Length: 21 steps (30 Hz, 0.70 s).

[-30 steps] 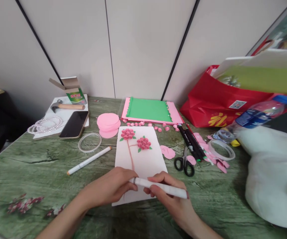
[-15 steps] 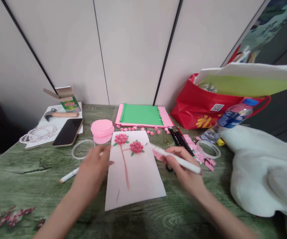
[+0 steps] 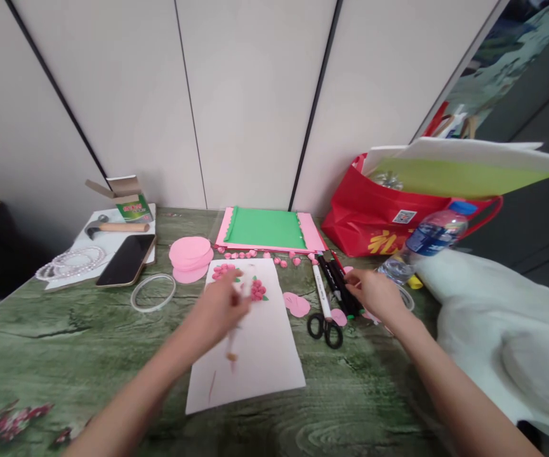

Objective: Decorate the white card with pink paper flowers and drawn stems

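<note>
A white sheet (image 3: 250,355) bears pink berry-like clusters (image 3: 257,289) with green leaves and a reddish stem. Over its left part is my left hand (image 3: 219,304), its fingers closed on a white marker (image 3: 231,339) with an orange end; both are blurred. To the right, my right hand (image 3: 379,295) reaches the black markers (image 3: 336,282), its fingers drawn together; what they hold, if anything, is hidden. Another white marker (image 3: 322,292) lies beside the black ones, its lower end at the black-handled scissors (image 3: 325,331).
Pink paper circles (image 3: 191,254), a tape roll (image 3: 153,293), a phone (image 3: 126,259) and a hammer (image 3: 117,226) lie left. Green and pink sheets (image 3: 267,228) are at the back. A red bag (image 3: 364,219), a bottle (image 3: 424,241) and a white plush item (image 3: 493,324) stand right.
My right hand has let go of its white marker, which now lies by the black ones, and moved right. My left hand has picked up the orange-ended marker and moved over the sheet.
</note>
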Motion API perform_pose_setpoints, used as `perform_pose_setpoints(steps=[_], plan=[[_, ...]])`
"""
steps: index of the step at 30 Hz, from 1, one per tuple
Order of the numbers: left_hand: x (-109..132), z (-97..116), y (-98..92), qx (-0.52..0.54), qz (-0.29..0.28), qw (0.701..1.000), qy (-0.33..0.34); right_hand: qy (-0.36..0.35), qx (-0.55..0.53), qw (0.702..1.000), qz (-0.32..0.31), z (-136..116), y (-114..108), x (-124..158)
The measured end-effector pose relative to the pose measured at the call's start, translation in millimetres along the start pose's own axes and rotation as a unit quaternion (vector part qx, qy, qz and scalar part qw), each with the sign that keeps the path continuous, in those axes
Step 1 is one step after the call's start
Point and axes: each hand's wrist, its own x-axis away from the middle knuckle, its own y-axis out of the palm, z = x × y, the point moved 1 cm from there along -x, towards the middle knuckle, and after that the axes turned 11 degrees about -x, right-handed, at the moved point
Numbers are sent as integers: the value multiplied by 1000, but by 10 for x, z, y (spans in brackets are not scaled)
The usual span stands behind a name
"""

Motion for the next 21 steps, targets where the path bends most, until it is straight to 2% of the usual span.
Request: perform_pose_setpoints(steps=[2,3,5,10,12,13,14,15,17,19,20,21], plan=[[-212,386,159,70,-90,993,31,58,12,997,-46,-7,14,-23],[-322,544,250,63,-133,989,26,84,15,994,-63,-28,33,-33],[-543,779,421,51,-151,987,18,120,16,990,-79,-80,76,-55],[-947,1025,718,33,-174,984,3,131,-10,988,-78,-50,16,-95],[-993,1082,741,36,-178,983,8,118,-110,985,-57,18,-84,-48],[-982,1107,727,40,-175,984,16,104,-202,973,-41,38,-134,0],[-947,1126,697,44,-169,984,26,85,-314,945,-23,38,-177,63],[-889,1136,652,50,-162,985,38,67,-430,900,-10,13,-207,139],[-709,1119,537,68,-149,984,69,43,-609,792,-4,-120,-226,307],[-478,1056,418,95,-158,977,111,28,-705,709,-9,-349,-205,459],[-356,1019,366,134,-164,964,161,19,-736,677,-12,-485,-192,519],[-240,972,320,144,-152,960,183,11,-762,647,-11,-624,-183,566]])
